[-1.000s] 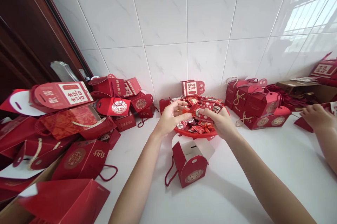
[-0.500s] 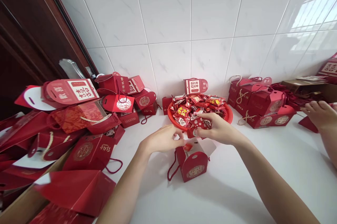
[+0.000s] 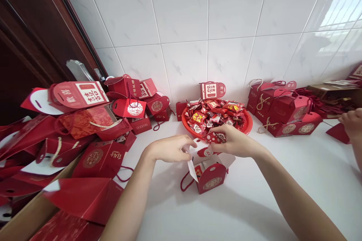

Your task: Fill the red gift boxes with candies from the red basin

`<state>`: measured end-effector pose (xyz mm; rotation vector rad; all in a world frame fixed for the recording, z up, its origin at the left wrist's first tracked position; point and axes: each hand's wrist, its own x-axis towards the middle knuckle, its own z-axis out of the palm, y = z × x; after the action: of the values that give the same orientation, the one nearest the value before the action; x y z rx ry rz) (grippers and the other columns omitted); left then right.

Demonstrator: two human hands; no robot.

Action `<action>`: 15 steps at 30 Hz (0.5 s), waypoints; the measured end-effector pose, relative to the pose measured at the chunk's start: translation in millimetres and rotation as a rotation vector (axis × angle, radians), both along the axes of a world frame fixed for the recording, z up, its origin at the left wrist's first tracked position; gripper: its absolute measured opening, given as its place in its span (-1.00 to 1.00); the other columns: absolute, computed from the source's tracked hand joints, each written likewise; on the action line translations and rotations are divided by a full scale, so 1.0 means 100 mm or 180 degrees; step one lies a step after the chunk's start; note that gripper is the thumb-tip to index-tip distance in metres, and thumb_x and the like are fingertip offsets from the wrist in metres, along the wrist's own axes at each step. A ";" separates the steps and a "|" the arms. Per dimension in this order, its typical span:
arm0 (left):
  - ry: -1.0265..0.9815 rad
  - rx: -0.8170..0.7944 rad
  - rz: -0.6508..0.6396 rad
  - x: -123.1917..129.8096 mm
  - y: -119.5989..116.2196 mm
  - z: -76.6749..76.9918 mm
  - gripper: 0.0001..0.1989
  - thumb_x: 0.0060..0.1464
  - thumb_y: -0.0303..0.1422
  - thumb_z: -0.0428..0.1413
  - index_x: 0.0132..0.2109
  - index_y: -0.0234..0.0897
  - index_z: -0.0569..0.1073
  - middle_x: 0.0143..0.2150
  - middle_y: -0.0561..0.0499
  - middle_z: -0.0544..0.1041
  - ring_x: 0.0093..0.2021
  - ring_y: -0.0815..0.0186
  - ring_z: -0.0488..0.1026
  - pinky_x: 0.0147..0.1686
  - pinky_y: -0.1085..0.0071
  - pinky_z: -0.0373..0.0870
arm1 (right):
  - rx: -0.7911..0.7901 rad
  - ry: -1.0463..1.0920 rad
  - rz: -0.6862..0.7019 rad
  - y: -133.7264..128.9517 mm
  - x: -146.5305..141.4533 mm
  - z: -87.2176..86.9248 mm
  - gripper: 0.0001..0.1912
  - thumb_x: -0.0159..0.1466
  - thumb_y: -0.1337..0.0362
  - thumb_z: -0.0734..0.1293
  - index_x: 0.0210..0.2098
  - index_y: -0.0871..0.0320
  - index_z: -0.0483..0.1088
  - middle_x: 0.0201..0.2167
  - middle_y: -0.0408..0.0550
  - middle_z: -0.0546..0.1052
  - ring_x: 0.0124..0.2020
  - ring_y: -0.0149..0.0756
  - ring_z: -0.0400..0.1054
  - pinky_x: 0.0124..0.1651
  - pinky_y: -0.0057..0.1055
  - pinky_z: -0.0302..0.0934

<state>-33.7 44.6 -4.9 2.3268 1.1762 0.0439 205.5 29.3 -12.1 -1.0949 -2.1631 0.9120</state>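
Note:
A small red gift box (image 3: 212, 178) with a cord handle stands on the white surface with its top open; some wrapped pieces show inside. My left hand (image 3: 172, 148) pinches the box's white-lined left flap and holds it outward. Over the box's back edge, my right hand (image 3: 233, 141) is closed on red-wrapped candies (image 3: 216, 136), the lower one hanging just above the opening. Right behind the box sits a red plastic basket (image 3: 249, 125) heaped with wrapped candies (image 3: 209, 112).
Many red gift boxes (image 3: 96, 160) are piled at the left, partly in a cardboard carton. More boxes (image 3: 283, 109) stand at the right by the tiled wall. At the far right edge another person's hand (image 3: 353, 122) shows above the surface.
My left hand has drawn the left flap outward, so the box opens wider. My right hand has come slightly nearer with the candies. The view has shifted a little.

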 end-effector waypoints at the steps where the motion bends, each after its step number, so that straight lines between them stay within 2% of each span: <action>1: -0.0037 0.0022 -0.0001 0.00 0.00 0.00 -0.57 0.03 -0.30 0.13 0.07 -0.20 0.57 0.07 -0.08 0.59 -0.06 0.16 0.57 -0.19 0.46 0.41 | 0.0022 -0.0030 0.0002 0.00 0.00 -0.01 -0.87 0.14 0.30 0.36 -0.50 0.14 0.34 -0.58 -0.27 0.22 -0.51 -0.45 0.03 -0.47 -0.44 -0.11; 4: -0.0001 0.0015 0.0012 0.01 -0.02 0.02 -0.57 0.02 -0.32 0.13 0.07 -0.20 0.57 0.07 -0.08 0.59 -0.04 0.17 0.57 -0.17 0.47 0.41 | 0.0089 -0.0017 -0.0070 0.01 0.00 -0.01 -0.85 0.14 0.30 0.36 -0.51 0.14 0.31 -0.56 -0.26 0.21 -0.49 -0.44 0.03 -0.45 -0.43 -0.11; 11: 0.0455 -0.0258 -0.0179 0.05 -0.07 0.11 -0.48 0.10 -0.28 0.08 0.22 -0.27 0.42 0.22 -0.12 0.46 0.11 0.17 0.50 -0.05 0.45 0.40 | -0.0017 -0.0047 -0.0054 -0.01 0.01 0.04 -0.71 0.17 0.13 0.43 -0.48 0.14 0.29 -0.55 -0.27 0.22 -0.47 -0.43 0.05 -0.43 -0.44 -0.07; 15: 0.0469 -0.0328 -0.0154 0.06 -0.08 0.11 -0.47 0.08 -0.30 0.10 0.21 -0.27 0.40 0.23 -0.13 0.44 0.14 0.15 0.48 -0.03 0.43 0.41 | -0.0159 -0.0184 0.0236 0.01 -0.01 0.02 -0.70 0.18 0.07 0.44 -0.44 0.15 0.37 -0.52 -0.23 0.35 -0.46 -0.41 0.18 -0.40 -0.44 0.03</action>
<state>-27.9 37.0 6.5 2.2983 1.1627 -0.2041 204.8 30.1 -10.4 -1.0834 -2.2524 0.9834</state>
